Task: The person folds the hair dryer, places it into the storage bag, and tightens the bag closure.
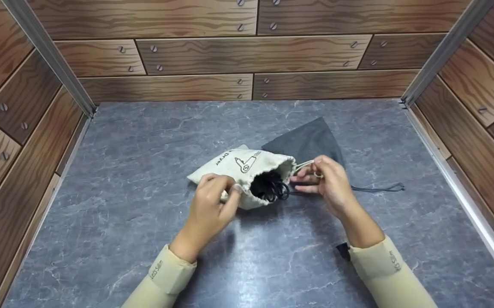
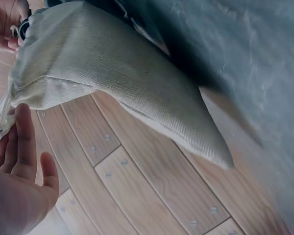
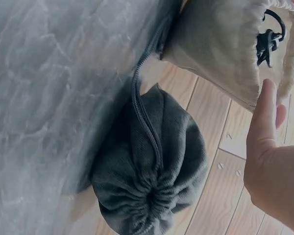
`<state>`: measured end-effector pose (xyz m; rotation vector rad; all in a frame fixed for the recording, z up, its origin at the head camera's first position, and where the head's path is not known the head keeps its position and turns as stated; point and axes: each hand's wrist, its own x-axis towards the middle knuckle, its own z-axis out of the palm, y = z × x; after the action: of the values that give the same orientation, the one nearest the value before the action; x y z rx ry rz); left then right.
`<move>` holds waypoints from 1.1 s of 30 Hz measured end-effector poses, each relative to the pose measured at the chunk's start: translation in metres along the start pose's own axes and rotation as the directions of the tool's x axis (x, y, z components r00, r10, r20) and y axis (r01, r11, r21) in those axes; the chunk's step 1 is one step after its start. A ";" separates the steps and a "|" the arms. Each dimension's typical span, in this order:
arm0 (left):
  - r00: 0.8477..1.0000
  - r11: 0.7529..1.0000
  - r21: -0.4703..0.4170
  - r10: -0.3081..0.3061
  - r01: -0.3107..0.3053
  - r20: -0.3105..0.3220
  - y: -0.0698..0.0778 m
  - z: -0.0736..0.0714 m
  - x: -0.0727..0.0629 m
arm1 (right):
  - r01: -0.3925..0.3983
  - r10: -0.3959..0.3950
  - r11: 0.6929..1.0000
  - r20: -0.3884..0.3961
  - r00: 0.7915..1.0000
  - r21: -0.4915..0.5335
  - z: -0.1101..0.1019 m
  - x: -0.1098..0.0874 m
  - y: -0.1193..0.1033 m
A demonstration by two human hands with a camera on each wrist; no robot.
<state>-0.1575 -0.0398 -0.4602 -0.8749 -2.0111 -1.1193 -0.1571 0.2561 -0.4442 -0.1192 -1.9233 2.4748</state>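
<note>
A cream drawstring bag (image 1: 230,164) printed with a hair dryer picture and the word "Dryer" lies on its side, mouth gaping toward me. Inside the mouth sits a coiled black cord (image 1: 276,190); whatever lies deeper is hidden. At the left of the mouth my left hand (image 1: 212,203) pinches a cream drawstring, whose knotted end (image 2: 4,127) shows among the fingers in the left wrist view. My right hand (image 1: 330,184) holds the opposite drawstring (image 1: 305,164) between thumb and forefinger, its other fingers stretched toward the bag's rim.
Behind and right of the cream bag lies a dark grey drawstring bag (image 3: 152,152), gathered shut, its cord (image 1: 379,188) trailing right. Wood-patterned walls (image 1: 247,55) enclose the grey marbled table (image 1: 144,137) at the back and both sides.
</note>
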 end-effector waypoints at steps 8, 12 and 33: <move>0.996 0.999 -0.043 0.009 -0.013 -0.094 -0.001 -0.011 0.009 | 0.085 -0.083 0.995 -0.027 0.996 0.047 -0.006 -0.004 -0.010; 0.990 0.998 -0.065 -0.002 -0.008 -0.141 -0.002 -0.013 0.010 | 0.141 -0.140 0.988 -0.007 0.990 0.067 -0.010 -0.006 -0.015; 0.943 0.986 -0.158 -0.099 0.051 -0.317 0.004 -0.039 0.025 | 0.346 -0.367 0.887 0.014 0.930 0.306 -0.020 -0.022 -0.051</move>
<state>-0.1591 -0.0666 -0.4222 -0.6396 -1.7188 -1.3724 -0.1359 0.2869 -0.3989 0.3025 -1.4025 2.4952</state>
